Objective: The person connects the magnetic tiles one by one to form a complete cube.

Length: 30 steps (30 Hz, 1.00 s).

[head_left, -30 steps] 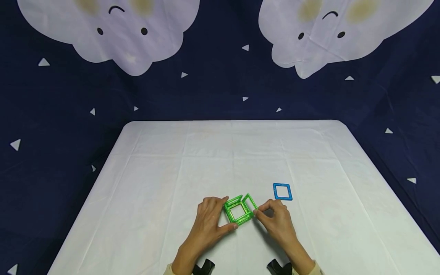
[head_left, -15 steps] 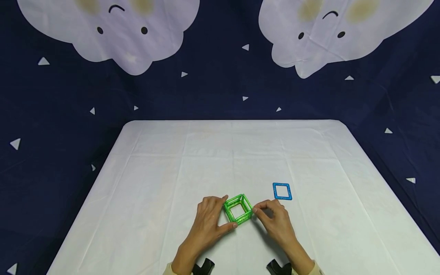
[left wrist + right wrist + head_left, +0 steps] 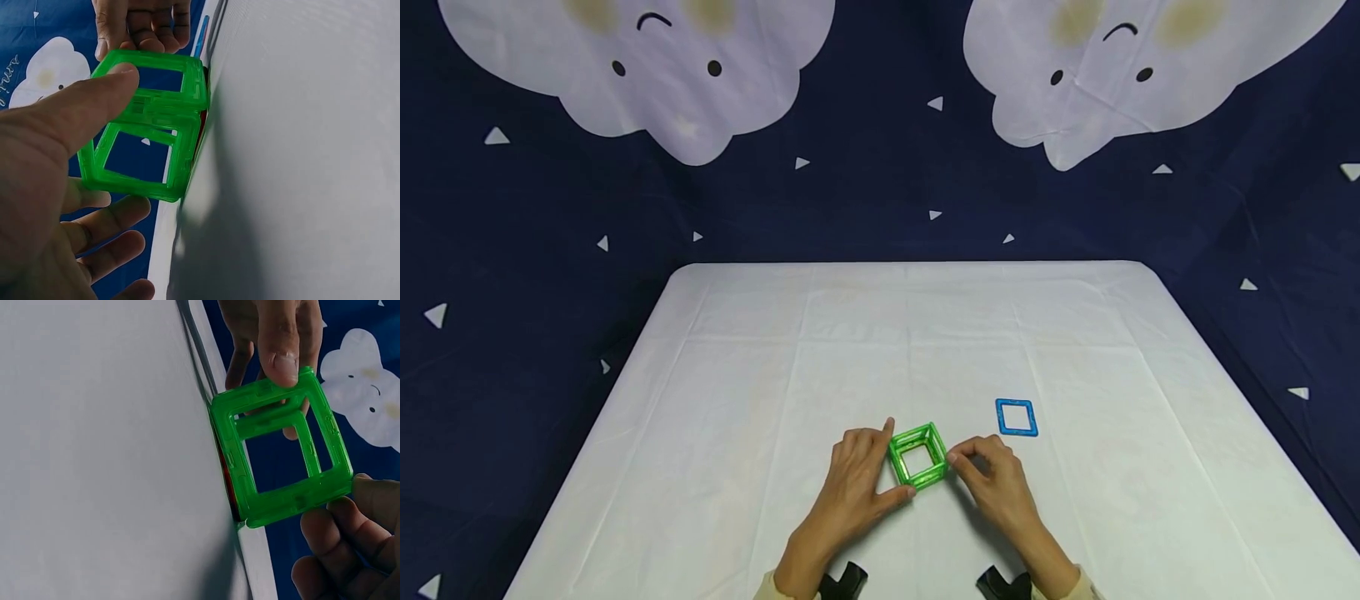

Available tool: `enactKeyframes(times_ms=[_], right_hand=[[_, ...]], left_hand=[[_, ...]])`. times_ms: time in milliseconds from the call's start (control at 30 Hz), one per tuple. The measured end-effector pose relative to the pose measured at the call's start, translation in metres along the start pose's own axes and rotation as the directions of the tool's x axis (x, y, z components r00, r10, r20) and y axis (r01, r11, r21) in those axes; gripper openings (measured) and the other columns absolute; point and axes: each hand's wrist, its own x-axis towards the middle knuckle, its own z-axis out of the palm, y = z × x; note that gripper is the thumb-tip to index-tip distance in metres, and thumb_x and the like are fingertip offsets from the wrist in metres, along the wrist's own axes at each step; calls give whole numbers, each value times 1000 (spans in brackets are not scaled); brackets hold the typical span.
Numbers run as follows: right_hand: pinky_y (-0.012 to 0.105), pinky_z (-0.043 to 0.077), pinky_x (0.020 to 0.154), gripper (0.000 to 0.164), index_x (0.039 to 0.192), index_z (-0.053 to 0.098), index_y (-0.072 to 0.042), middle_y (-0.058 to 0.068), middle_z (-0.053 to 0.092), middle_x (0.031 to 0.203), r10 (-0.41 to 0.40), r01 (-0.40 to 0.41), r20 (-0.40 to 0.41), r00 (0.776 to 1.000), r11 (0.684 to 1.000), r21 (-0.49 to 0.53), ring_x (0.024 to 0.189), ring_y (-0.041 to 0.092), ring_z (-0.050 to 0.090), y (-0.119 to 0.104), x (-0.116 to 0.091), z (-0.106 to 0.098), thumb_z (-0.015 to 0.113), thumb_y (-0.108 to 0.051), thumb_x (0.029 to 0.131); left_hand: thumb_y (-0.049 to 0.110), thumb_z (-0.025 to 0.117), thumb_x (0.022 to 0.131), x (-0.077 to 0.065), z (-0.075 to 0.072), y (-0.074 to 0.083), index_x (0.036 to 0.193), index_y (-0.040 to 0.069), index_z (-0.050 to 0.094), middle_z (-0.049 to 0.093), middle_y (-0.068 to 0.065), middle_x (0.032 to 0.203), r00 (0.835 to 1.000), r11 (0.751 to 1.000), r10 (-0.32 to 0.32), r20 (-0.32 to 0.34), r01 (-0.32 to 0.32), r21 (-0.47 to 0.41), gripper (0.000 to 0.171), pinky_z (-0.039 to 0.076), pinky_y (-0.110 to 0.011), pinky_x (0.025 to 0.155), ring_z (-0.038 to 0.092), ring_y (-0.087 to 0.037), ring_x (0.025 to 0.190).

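Green see-through magnetic tiles stand joined as an open-topped cube (image 3: 927,477) on the white table. A thin red edge (image 3: 228,481) shows along its base in the right wrist view. My left hand (image 3: 852,477) holds the cube from the left, thumb (image 3: 103,94) on one tile and the index finger up past the far corner; its other fingers are spread beside the cube. From the right, my right hand (image 3: 996,482) pinches at the cube's right corner with thumb and index finger, and its remaining fingers (image 3: 340,531) are curled.
A blue square magnetic tile (image 3: 1018,432) lies flat beyond the right hand. Black wrist mounts (image 3: 844,583) show below both hands. Behind the white-covered table (image 3: 737,375) hangs a dark blue cloth (image 3: 880,192) with clouds and small triangles.
The green tile on the right, tilted outward before, has swung in against the cube. My right hand has shifted slightly left with it. The left index finger has lifted a little.
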Motion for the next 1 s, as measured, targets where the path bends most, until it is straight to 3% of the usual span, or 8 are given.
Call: enactKeyframes(times_ms=[200, 433, 733, 867, 1000], right_hand=[[28, 42, 76, 7, 79, 69, -24, -13, 61, 77, 42, -43, 34, 999, 999, 2, 81, 4, 54, -2, -3, 0, 74, -19, 80], [27, 42, 76, 13, 77, 68, -26, -13, 63, 78, 51, -51, 34, 998, 999, 3, 80, 3, 54, -1, -3, 0, 75, -15, 78], [27, 43, 76, 14, 77, 67, -26, -14, 61, 77, 64, -65, 53, 997, 998, 21, 80, 4, 54, -2, -3, 0, 75, -15, 78], [27, 41, 74, 13, 79, 67, -26, -15, 62, 76, 41, -42, 46, 998, 999, 28, 78, 4, 53, -1, -1, 0, 75, -15, 78], [26, 42, 72, 13, 87, 67, -21, -14, 63, 77, -31, 30, 5, 1000, 999, 39, 77, 3, 54, 2, 4, 0, 74, -15, 79]], left_hand=[[50, 75, 70, 4, -1, -2, 143, 4, 39, 55, -2, 110, 999, 1000, 0, 49, 0, 0, 94, 37, -40, 93, 44, -18, 108], [47, 76, 71, 7, -1, -5, 137, 7, 47, 59, 0, 110, 999, 1000, -17, 48, 18, -9, 82, 36, -38, 92, 46, -17, 108], [49, 75, 70, 13, -6, -9, 132, 11, 53, 59, -1, 108, 998, 999, 45, 52, -45, -4, 77, 37, -41, 91, 47, -19, 106], [50, 75, 69, 16, -8, -11, 129, 12, 55, 59, -1, 107, 996, 997, 78, 48, -78, 9, 75, 37, -42, 92, 48, -20, 106], [50, 75, 68, 18, -10, -12, 129, 12, 55, 59, 0, 107, 994, 994, 100, 51, -101, 29, 75, 38, -42, 92, 48, -19, 106]])
